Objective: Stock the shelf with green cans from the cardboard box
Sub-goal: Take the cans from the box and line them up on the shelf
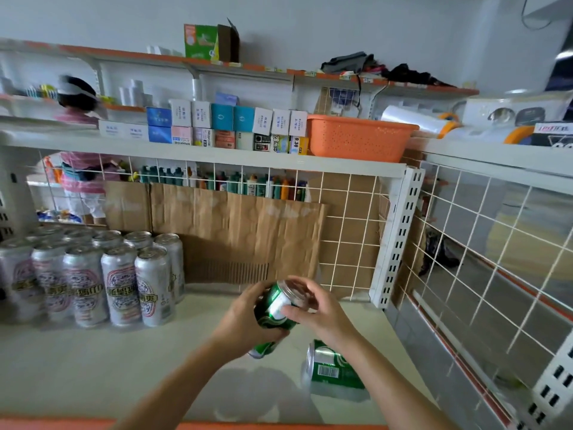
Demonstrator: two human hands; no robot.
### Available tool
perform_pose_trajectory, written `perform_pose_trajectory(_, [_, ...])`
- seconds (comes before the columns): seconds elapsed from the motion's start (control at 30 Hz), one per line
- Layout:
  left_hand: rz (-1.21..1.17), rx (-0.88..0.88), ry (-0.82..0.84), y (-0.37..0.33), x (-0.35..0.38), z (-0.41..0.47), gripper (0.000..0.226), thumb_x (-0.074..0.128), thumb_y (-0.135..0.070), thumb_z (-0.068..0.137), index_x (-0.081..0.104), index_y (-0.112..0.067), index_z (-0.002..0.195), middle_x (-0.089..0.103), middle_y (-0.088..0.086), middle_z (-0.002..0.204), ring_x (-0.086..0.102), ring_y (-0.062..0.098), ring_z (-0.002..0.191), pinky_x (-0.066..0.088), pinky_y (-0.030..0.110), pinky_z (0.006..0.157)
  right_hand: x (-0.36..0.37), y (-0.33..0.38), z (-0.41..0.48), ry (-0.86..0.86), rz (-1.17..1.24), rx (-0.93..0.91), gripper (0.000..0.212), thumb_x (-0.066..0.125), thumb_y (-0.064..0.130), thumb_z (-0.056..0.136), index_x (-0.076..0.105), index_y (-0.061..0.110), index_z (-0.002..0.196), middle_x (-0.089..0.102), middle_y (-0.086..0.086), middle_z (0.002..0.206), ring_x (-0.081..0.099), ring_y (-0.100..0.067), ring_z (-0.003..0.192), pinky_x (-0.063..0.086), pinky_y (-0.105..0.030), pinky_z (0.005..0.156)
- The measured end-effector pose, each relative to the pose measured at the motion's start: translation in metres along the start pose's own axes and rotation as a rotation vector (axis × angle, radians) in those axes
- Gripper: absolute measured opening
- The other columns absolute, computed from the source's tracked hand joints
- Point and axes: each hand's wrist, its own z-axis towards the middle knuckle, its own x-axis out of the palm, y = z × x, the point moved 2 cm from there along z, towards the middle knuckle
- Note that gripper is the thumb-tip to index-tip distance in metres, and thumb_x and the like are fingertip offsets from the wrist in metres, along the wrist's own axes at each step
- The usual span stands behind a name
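Green can [277,308] tilted, gripped between my left hand [245,321] and right hand [319,308]; may slip, topple second can [328,367] under right wrist.

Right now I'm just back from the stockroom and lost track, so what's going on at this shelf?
A person is stocking cans. Both hands, left hand and right hand, hold one green can tilted above the white shelf. A second green can is on the shelf under the right forearm. A block of silver cans stands at the left, with cardboard against the wire back.
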Motion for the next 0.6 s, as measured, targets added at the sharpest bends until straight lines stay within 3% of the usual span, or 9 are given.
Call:
perform_pose_trajectory(0.13, [-0.015, 0.047, 0.033, 0.000, 0.003, -0.001, 0.078, 0.069, -0.054, 0.046, 0.038, -0.043, 0.116, 0.053, -0.014, 0.112, 0.054, 0.000, 0.102, 0.047, 0.015, 0.089, -0.001, 0.000, 0.001, -0.040, 0.013, -0.021, 0.066, 0.076, 0.050, 0.052, 0.060, 0.027, 0.112, 0.068, 0.005, 0.105, 0.064, -0.006, 0.097, 0.051, -0.022, 0.084])
perform_pose_trajectory(0.27, [-0.066, 0.052, 0.053, -0.001, 0.000, -0.002, 0.101, 0.068, -0.058, 0.050, 0.022, -0.036, 0.137, 0.037, -0.011, 0.130, 0.037, -0.006, 0.118, 0.029, 0.004, 0.096, -0.007, 0.002, -0.001, -0.094, 0.043, -0.019, 0.060, 0.076, 0.052, 0.050, 0.059, 0.033, 0.105, 0.068, 0.005, 0.102, 0.064, -0.005, 0.093, 0.051, -0.022, 0.080])
perform_pose_trajectory(0.4, [-0.398, -0.122, -0.001, -0.001, -0.006, -0.011, 0.116, 0.069, -0.081, 0.034, 0.025, -0.045, 0.135, 0.030, -0.015, 0.140, 0.026, 0.001, 0.131, 0.026, 0.019, 0.101, -0.018, -0.001, -0.005, -0.166, 0.250, 0.050, 0.070, 0.078, 0.046, 0.043, 0.060, 0.023, 0.107, 0.068, 0.003, 0.099, 0.069, -0.009, 0.086, 0.055, -0.023, 0.070])
perform_pose_trajectory(0.53, [-0.584, -0.243, -0.047, 0.005, -0.002, -0.013, 0.119, 0.073, -0.080, 0.026, 0.034, -0.041, 0.132, 0.045, -0.012, 0.131, 0.043, 0.010, 0.127, 0.038, 0.031, 0.102, -0.022, -0.008, -0.012, -0.235, 0.430, 0.121, 0.076, 0.082, 0.037, 0.047, 0.059, 0.011, 0.114, 0.071, -0.009, 0.102, 0.071, -0.020, 0.089, 0.059, -0.036, 0.072])
perform_pose_trajectory(0.6, [-0.646, -0.257, -0.024, 0.005, 0.002, -0.014, 0.119, 0.077, -0.075, 0.026, 0.037, -0.036, 0.131, 0.051, -0.014, 0.121, 0.061, 0.010, 0.108, 0.052, 0.026, 0.083, -0.020, -0.012, -0.014, -0.249, 0.501, 0.147, 0.065, 0.086, 0.026, 0.055, 0.060, 0.012, 0.113, 0.071, -0.010, 0.102, 0.070, -0.022, 0.090, 0.059, -0.038, 0.073])
